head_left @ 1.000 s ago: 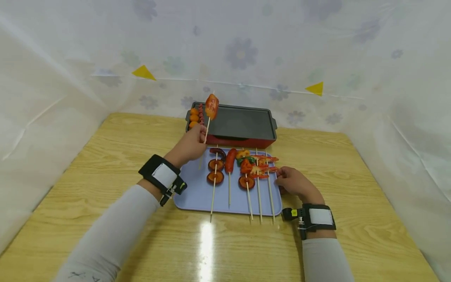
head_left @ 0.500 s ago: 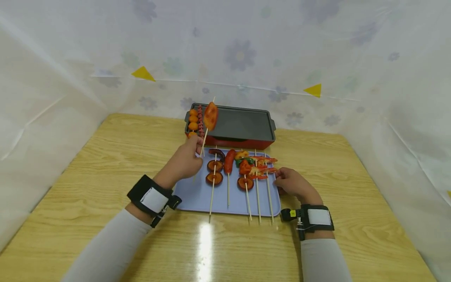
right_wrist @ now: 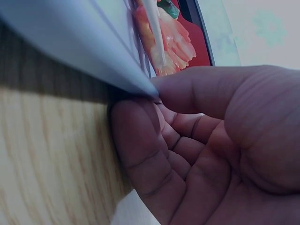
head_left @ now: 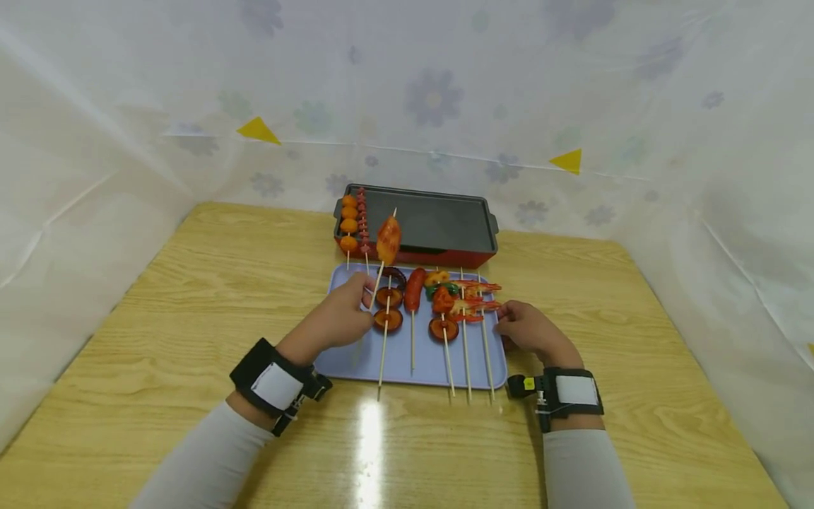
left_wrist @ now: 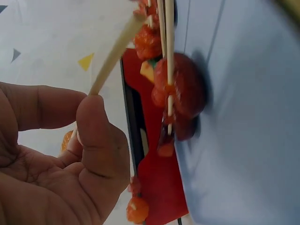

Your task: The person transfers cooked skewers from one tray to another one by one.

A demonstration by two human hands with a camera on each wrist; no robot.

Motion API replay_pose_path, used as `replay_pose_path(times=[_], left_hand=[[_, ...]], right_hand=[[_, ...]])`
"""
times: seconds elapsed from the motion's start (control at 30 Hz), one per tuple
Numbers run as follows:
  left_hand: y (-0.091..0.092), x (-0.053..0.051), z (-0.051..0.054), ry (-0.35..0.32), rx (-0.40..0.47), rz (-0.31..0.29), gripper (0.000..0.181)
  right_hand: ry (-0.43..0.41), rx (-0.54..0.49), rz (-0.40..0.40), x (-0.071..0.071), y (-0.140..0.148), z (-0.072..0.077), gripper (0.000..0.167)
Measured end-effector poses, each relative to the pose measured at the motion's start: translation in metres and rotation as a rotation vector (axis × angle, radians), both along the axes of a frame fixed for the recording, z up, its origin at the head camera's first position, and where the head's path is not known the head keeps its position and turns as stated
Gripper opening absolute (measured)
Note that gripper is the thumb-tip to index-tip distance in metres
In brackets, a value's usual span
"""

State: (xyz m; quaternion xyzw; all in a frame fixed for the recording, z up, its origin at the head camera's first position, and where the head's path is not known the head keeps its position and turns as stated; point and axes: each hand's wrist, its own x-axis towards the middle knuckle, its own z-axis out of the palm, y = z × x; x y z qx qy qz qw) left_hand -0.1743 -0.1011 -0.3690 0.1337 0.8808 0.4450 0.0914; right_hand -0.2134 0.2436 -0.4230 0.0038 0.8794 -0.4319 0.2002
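Note:
My left hand (head_left: 340,314) pinches the bare stick of a skewer (head_left: 388,240) between thumb and forefinger. A glazed orange-brown piece like a chicken wing sits on its upper end, tilted up before the grill's front edge. In the left wrist view, the stick's lower end (left_wrist: 117,51) juts past the fingertips. At the tray's right side, my right hand (head_left: 533,329) pinches the rim of the lavender tray (right_wrist: 112,65), thumb above and fingers below. Several skewers lie on that tray, among them a sausage skewer (head_left: 415,290), a mushroom skewer (head_left: 388,321) and shrimp skewers (head_left: 473,305).
Behind the tray stands a red-bodied grill (head_left: 439,219) with a dark plate. On its left end lie a skewer of orange balls (head_left: 348,226) and a skewer of small red pieces (head_left: 362,215). Flower-patterned sheeting (head_left: 435,99) hangs behind the wooden table (head_left: 191,297).
My left hand has come back from the grill, first leftward and then right, and the wing-like skewer has sunk from above the plate to its front edge. My right hand stays at the rim.

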Motion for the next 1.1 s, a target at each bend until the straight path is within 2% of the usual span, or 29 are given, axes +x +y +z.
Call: replay_pose_path(times=[0.3, 0.47, 0.73, 0.97, 1.1], left_hand=[[0.007, 0.010, -0.008, -0.157, 0.057, 0.000, 0.044], [0.005, 0.013, -0.010, -0.175, 0.075, 0.005, 0.047], [-0.001, 0.013, -0.021, -0.265, 0.142, 0.024, 0.046], [0.000, 0.011, -0.029, -0.278, 0.141, 0.046, 0.045], [-0.001, 0.011, -0.030, -0.289, 0.120, 0.067, 0.045]], right_hand=[[-0.002, -0.006, 0.009, 0.001, 0.001, 0.001, 0.015], [0.003, -0.001, 0.004, 0.000, 0.000, 0.001, 0.014], [-0.007, -0.013, 0.010, 0.001, 0.000, 0.000, 0.014], [-0.007, -0.003, 0.001, 0.001, 0.000, 0.001, 0.016], [-0.010, 0.010, 0.004, 0.001, 0.001, 0.003, 0.017]])
